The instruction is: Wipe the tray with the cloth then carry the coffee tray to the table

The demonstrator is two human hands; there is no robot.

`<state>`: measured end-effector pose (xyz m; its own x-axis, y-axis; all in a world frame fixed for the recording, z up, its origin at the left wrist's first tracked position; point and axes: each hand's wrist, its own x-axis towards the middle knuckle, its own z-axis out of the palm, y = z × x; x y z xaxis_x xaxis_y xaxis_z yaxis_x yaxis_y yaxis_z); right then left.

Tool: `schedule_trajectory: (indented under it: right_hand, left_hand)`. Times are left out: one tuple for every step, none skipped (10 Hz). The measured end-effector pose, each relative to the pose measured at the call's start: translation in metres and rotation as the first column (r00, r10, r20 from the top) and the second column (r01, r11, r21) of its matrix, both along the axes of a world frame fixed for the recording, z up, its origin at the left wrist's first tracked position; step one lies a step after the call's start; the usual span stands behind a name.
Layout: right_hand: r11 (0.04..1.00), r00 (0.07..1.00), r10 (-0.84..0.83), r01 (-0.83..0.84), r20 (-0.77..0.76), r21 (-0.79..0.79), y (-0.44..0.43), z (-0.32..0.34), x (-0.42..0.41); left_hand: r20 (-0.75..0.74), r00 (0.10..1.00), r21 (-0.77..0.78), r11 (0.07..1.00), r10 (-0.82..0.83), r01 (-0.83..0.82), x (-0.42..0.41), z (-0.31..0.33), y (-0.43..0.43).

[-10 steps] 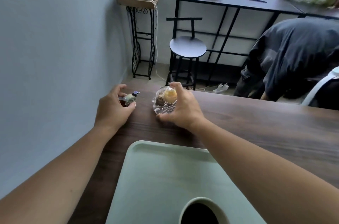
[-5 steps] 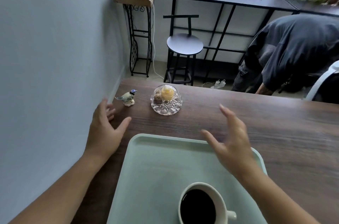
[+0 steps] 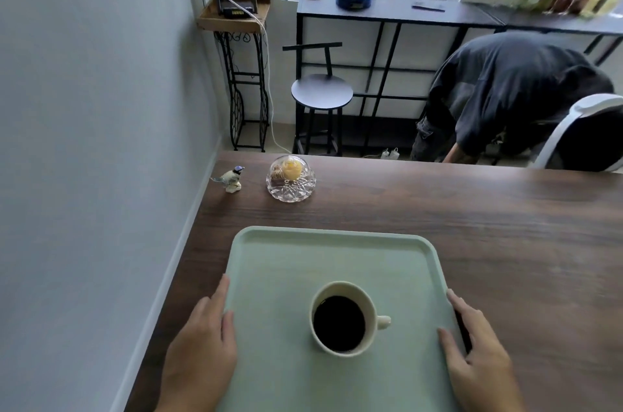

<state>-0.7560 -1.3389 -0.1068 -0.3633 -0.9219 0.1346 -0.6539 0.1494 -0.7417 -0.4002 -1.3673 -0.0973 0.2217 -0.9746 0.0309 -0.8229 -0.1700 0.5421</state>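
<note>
A pale green tray (image 3: 303,253) lies on the dark wooden table (image 3: 488,226) right in front of me. A cream cup (image 3: 342,319) full of black coffee stands on the tray's near half, handle to the right. My left hand (image 3: 202,347) grips the tray's left edge, thumb on top of the rim. On the right edge, my right hand (image 3: 478,351) holds the rim the same way. No cloth is in view.
A small bird figurine (image 3: 231,178) and a glass dome dish (image 3: 291,178) with pastries stand near the table's far left edge. The wall runs along the left. Beyond the table are a black stool (image 3: 322,95), a console desk and a bent-over person (image 3: 512,94).
Both hands drew back from the figurine and the glass dish to the tray's sides and closed on its edges. The view tilted down, so the cup shows fully.
</note>
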Motion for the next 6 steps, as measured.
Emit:
schedule_trajectory:
  right_hand:
    - [0.999, 0.999, 0.034, -0.033, -0.016, 0.036, -0.009, 0.0, 0.001]
    - [0.998, 0.999, 0.02, -0.021, 0.029, 0.053, -0.006, -0.002, 0.005]
    - [0.998, 1.0, 0.006, -0.008, 0.02, 0.06, -0.004, -0.005, 0.008]
    - [0.997, 0.999, -0.001, -0.001, 0.032, 0.076, -0.003, 0.002, 0.012]
    - [0.999, 0.999, 0.04, -0.04, 0.004, 0.037, -0.001, 0.008, 0.013]
    - [0.993, 0.998, -0.004, 0.011, 0.058, -0.114, -0.005, 0.048, 0.017]
  left_hand:
    - [0.02, 0.999, -0.025, 0.999, 0.027, -0.026, 0.003, 0.005, -0.003]
    - [0.054, 0.998, 0.024, 0.999, 0.027, -0.029, 0.007, 0.009, -0.002]
    - [0.113, 0.994, 0.05, 0.999, 0.014, -0.02, 0.007, 0.007, 0.0]
    - [0.167, 0.986, 0.083, 0.996, -0.007, -0.007, 0.006, 0.005, 0.002]
    - [0.313, 0.95, 0.016, 1.0, -0.018, 0.014, 0.008, -0.001, 0.003]
    - [0.377, 0.913, 0.015, 0.986, -0.157, 0.163, -0.005, 0.0, 0.001]
